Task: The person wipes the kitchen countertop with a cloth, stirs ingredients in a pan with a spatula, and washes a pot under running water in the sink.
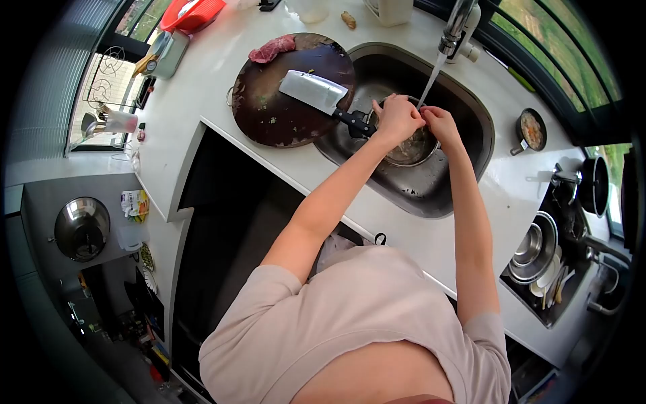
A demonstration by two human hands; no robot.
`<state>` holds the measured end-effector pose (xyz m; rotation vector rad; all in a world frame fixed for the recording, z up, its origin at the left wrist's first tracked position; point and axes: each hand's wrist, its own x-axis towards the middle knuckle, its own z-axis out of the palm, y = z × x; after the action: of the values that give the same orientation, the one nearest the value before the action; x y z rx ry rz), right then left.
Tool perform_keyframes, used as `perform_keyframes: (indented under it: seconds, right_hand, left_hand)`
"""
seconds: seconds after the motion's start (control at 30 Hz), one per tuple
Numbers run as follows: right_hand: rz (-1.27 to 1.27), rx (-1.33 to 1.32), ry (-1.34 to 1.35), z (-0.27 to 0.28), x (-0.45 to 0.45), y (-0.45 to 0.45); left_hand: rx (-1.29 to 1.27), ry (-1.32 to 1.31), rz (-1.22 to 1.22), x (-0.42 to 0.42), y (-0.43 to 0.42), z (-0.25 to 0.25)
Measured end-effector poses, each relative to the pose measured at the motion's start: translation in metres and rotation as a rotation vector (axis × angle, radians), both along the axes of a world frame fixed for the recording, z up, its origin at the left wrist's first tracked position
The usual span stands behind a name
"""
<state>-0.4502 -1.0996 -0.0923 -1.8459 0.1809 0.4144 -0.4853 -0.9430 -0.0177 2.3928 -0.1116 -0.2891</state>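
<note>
My left hand [398,122] and my right hand [441,126] meet above a metal bowl [416,149] in the sink [464,176]. Fingers of both are pinched close together, and whatever is between them is too small to make out. A thin stream of water [431,82] runs from the faucet [453,35] down at the fingertips. Wet contents in the bowl are partly covered by my hands. To the left, a cleaver [312,91] lies across a round dark cutting board [259,114], its handle reaching over the sink's edge. Raw meat [272,49] rests on the board's far side.
A small pan with food [531,130] stands on the counter right of the sink. Farther right, a second sink holds metal bowls [531,249] and dishes. A piece of ginger [348,20] and a red basket [192,15] are at the back.
</note>
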Motion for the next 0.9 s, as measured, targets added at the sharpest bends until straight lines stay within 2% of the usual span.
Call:
perform_keyframes:
  seconds: [0.1,0.17,0.23,0.33,0.37,0.4,0.43,0.5,0.57,0.6,0.63,0.67,0.77,0.83,0.9]
  right_hand:
    - [0.024,0.032,-0.027,-0.005,-0.001,0.001]
    - [0.058,-0.005,-0.156,-0.024,0.001,-0.005]
    - [0.057,-0.174,-0.146,-0.006,-0.006,-0.007]
    - [-0.089,-0.083,-0.308,0.006,-0.021,-0.007]
    - [-0.154,-0.084,-0.358,0.010,-0.024,-0.006]
    - [-0.193,-0.250,-0.326,0.012,-0.026,-0.008]
    - [-0.204,-0.310,-0.318,0.012,-0.027,-0.011]
    - [-0.208,-0.204,-0.210,0.011,-0.027,-0.015]
    - [-0.045,-0.277,-0.157,0.014,-0.023,-0.018]
    - [0.034,-0.315,-0.126,0.015,-0.024,-0.019]
    - [0.197,-0.205,-0.499,0.017,-0.031,-0.014]
    - [0.187,-0.179,-0.450,0.008,-0.030,-0.014]
    - [0.156,-0.211,-0.321,0.007,-0.018,-0.026]
    - [0.088,-0.216,-0.309,0.003,0.000,-0.035]
    - [-0.035,-0.146,-0.372,0.000,0.021,-0.046]
  left_hand:
    - [-0.052,-0.193,0.159,0.006,-0.005,-0.041]
    - [0.063,-0.253,0.154,0.003,-0.005,-0.038]
    - [-0.147,-0.353,0.123,0.002,0.002,-0.033]
    - [-0.319,-0.410,0.342,-0.002,-0.005,-0.019]
    - [-0.259,-0.545,0.344,0.002,-0.007,-0.022]
    - [-0.282,-0.545,0.304,0.004,-0.009,-0.024]
    - [-0.305,-0.540,0.261,0.003,-0.011,-0.025]
    - [-0.324,-0.408,0.227,0.000,-0.017,-0.024]
    - [-0.268,-0.119,0.239,0.000,-0.022,-0.018]
    - [-0.290,-0.138,0.186,-0.001,-0.024,-0.022]
    - [-0.311,-0.156,0.130,-0.004,-0.024,-0.025]
    - [-0.093,-0.306,0.048,-0.012,-0.028,-0.029]
    - [-0.214,-0.033,0.021,-0.011,-0.023,-0.028]
    - [-0.230,-0.181,0.050,-0.013,-0.019,-0.030]
    - [-0.294,-0.177,0.068,-0.014,-0.010,-0.017]
